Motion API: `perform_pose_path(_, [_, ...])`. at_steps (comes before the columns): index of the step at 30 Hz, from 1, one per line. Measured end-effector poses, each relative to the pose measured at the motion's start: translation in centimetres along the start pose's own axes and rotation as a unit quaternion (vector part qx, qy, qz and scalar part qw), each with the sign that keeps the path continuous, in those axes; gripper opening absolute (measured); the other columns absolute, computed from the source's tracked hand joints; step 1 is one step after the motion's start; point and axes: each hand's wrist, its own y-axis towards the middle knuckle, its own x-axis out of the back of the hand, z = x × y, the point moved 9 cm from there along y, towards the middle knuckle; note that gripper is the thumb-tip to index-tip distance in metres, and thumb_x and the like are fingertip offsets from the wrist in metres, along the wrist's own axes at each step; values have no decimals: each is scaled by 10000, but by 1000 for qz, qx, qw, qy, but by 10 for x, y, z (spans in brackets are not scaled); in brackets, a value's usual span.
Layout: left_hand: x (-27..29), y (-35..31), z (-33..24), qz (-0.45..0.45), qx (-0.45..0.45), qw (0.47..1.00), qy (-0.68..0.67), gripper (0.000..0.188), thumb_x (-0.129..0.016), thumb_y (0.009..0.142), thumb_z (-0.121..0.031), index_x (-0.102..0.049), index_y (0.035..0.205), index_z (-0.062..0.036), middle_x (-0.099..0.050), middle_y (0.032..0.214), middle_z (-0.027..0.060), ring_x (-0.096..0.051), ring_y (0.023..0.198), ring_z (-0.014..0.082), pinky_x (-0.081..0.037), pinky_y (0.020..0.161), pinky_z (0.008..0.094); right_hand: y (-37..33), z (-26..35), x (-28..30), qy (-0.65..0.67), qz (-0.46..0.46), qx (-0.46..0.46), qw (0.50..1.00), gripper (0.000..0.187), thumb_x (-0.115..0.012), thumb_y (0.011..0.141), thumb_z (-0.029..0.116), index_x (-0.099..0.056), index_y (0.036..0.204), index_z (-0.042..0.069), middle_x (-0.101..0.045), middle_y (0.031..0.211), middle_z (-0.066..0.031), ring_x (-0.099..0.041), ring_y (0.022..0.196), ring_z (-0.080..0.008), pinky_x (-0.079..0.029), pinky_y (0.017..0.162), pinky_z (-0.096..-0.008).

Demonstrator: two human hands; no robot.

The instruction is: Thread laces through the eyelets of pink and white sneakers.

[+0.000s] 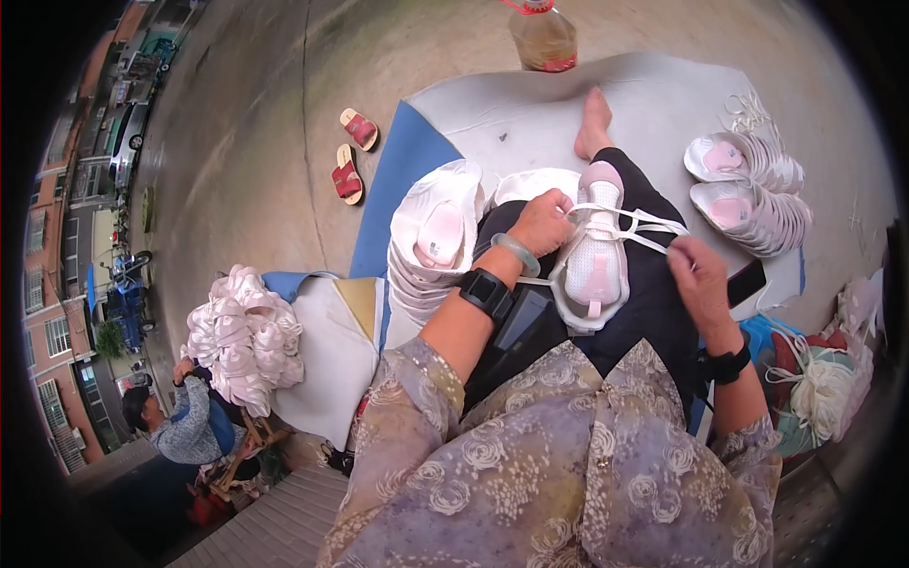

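Observation:
A white and pink shoe upper (595,256) lies along my lap, its toe pointing away from me and its heel toward me. White shoelaces (644,223) run across its throat and stretch off to the right in loose loops. My left hand (543,223) is at the left side of the throat, with thumb and fingers pinched on a lace. To the right of the upper, my right hand (701,282) is closed at the end of the lace strands; its fingertips are partly hidden. Beside my left forearm stands a nested stack of similar white uppers (437,237).
More nested uppers (748,194) lie at the right on the grey sheet (540,114). A bundle of white laces (822,390) hangs at lower right. Pale pink uppers (244,331) are heaped at left, near another person (194,426). Red slippers (348,175) and a bottle (544,40) stand beyond.

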Motion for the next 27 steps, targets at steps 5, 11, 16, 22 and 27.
perform_pose_path(5, [2,1,-22,-75,-114,973,184,143,-547,753,-66,-514,875,1,-549,601,84,-540,522,175,-421,489,296,-11,44,-50,-56,139,53,987,238,-634,756,265,-546,743,44,-539,639,-99,-536,586,-261,-415,527,-352])
perform_pose_path(11, [-3,-24,-35,-123,-180,955,203,160,-494,750,-66,-493,888,14,-574,715,220,-574,700,385,-451,631,418,-14,50,-75,-142,112,148,972,215,-611,774,197,-528,890,35,-524,687,-92,-543,647,-270,-430,580,-362])
perform_pose_path(16, [-4,-33,-29,-122,-199,959,163,176,-486,728,-43,-468,897,1,-554,662,196,-563,662,377,-445,623,421,-16,49,-72,-109,130,191,967,227,-594,749,76,-521,958,23,-522,729,-109,-540,686,-280,-434,596,-366])
perform_pose_path(22, [-5,-29,-30,-109,-207,959,158,203,-466,725,-28,-449,926,-3,-545,648,184,-558,662,376,-439,624,428,-19,44,-69,-105,132,205,964,288,-588,723,28,-518,1003,24,-505,727,-107,-530,679,-283,-435,587,-368])
perform_pose_path(27, [-3,-30,-28,-119,-207,957,167,219,-455,726,-24,-442,945,-8,-542,651,180,-555,672,380,-436,631,434,-20,45,-71,-93,118,210,966,318,-588,711,24,-514,1020,25,-502,730,-107,-530,679,-281,-436,583,-370])
